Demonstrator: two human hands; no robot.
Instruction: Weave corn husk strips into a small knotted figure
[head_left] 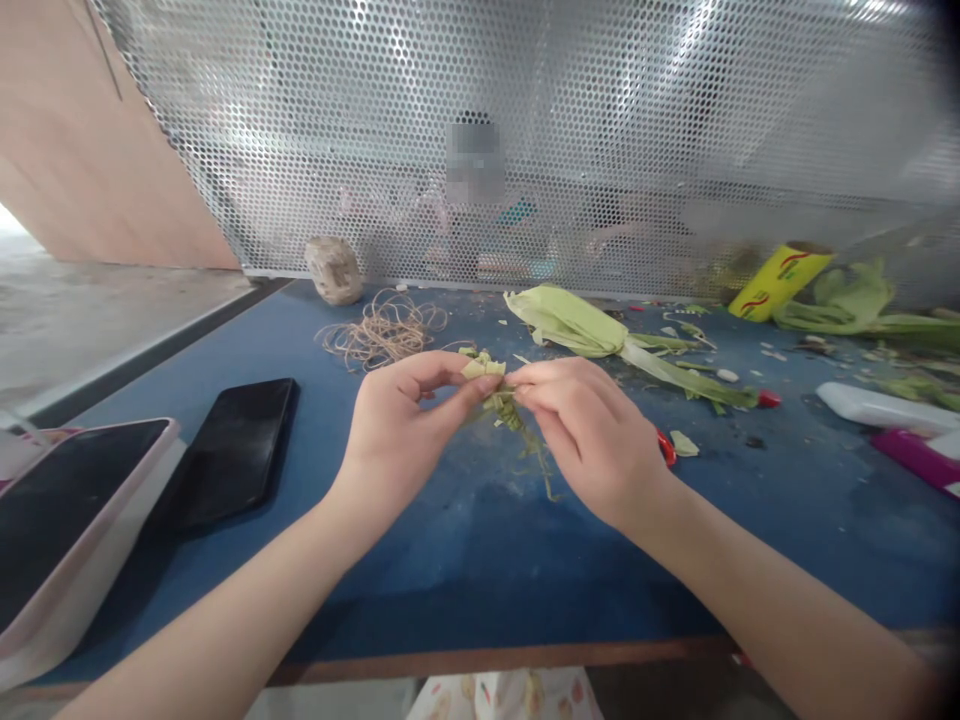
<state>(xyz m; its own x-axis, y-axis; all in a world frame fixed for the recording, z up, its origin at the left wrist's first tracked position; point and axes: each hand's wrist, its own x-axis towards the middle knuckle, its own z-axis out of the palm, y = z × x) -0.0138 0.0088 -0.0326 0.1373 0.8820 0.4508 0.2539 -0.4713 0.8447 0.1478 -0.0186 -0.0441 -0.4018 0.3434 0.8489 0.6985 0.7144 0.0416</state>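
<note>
A small green bundle (511, 412) of folded husk-like strips, with thin stringy ends hanging down, is held above the blue table. My left hand (401, 425) pinches its pale upper part between thumb and fingers. Against the bundle's right side, the fingertips of my right hand (600, 430) are pressed together on a thin strand; exactly what they grip is partly hidden. Behind my right hand lies a larger pale green corn husk piece (574, 322) with a tied-looking neck and trailing leaves. A tangle of brown twine (384, 328) rests beyond my left hand.
Two phones, one black (238, 450) and one pink-edged (71, 500), lie at left. A pale rough block (334, 270) stands by the perforated metal screen (300, 120). At right are a yellow roll (780, 282), green leaves (847, 300), a white object (877, 405) and scraps.
</note>
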